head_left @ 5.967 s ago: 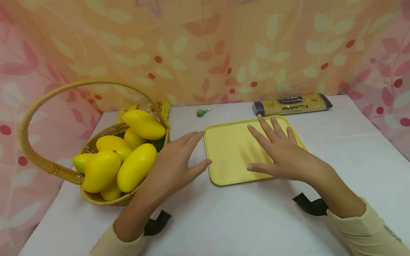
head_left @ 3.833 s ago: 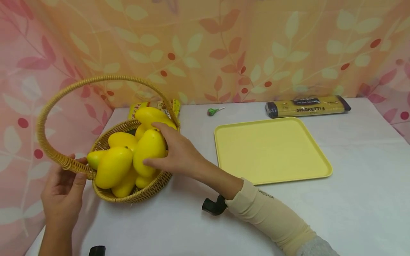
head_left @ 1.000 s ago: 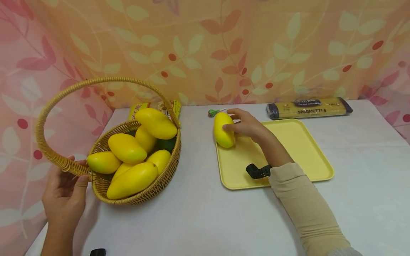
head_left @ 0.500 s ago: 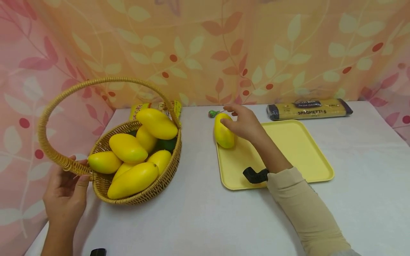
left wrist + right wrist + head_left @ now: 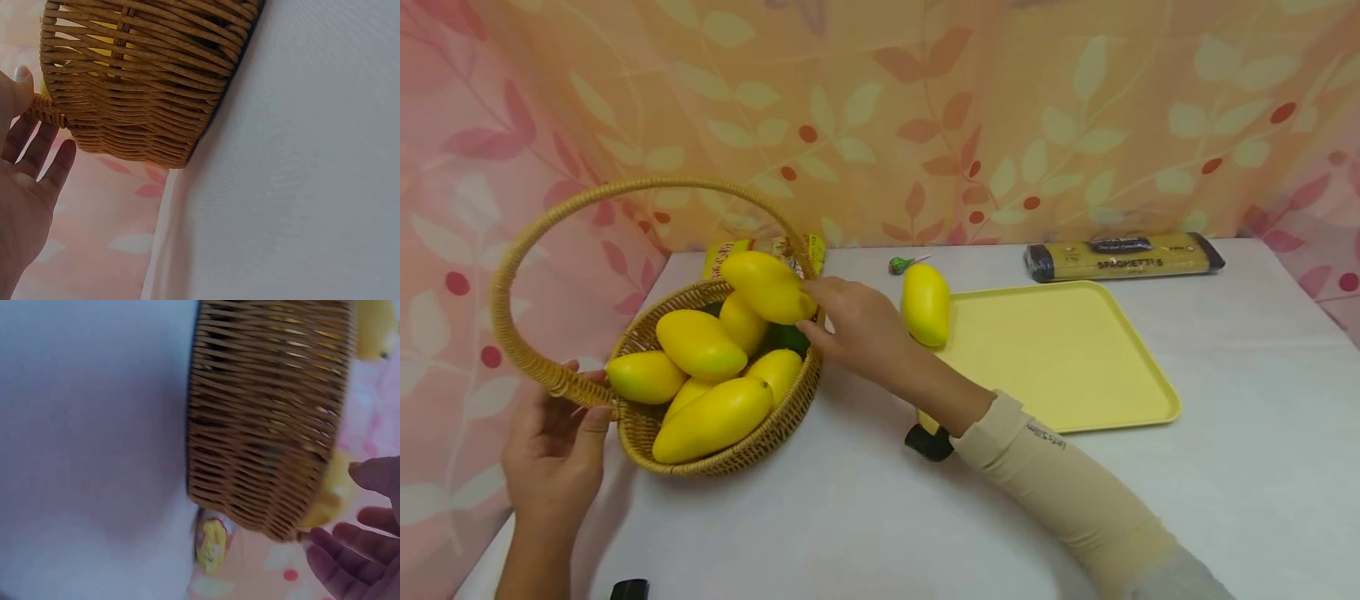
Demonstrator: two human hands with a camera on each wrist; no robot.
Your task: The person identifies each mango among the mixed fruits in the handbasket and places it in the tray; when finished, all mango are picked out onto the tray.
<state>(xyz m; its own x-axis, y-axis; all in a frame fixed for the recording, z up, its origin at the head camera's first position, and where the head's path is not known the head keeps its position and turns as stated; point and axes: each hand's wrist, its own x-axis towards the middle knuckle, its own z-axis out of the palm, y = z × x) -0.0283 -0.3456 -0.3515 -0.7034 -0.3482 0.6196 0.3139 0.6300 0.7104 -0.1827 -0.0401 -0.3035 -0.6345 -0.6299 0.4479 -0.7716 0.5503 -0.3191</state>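
A wicker basket with a tall arched handle stands on the left of the table, filled with yellow mangoes. My left hand holds the foot of the handle, thumb in front and fingers behind; the left wrist view shows the thumb against the wicker. At the basket's right rim, my right hand reaches to the end of the uppermost mango, thumb and fingers spread. Whether it touches that mango is unclear. One mango lies on the left edge of a yellow tray.
A spaghetti pack lies behind the tray. Near the back edge is a green-wrapped lollipop. Yellow snack packets lie behind the basket, against the patterned cloth backdrop. Something dark green shows under the mangoes.
My right hand carried a mango from the basket onto the tray's left edge, released it, and moved back left to the basket. The left hand has stayed at the handle since taking hold of it.
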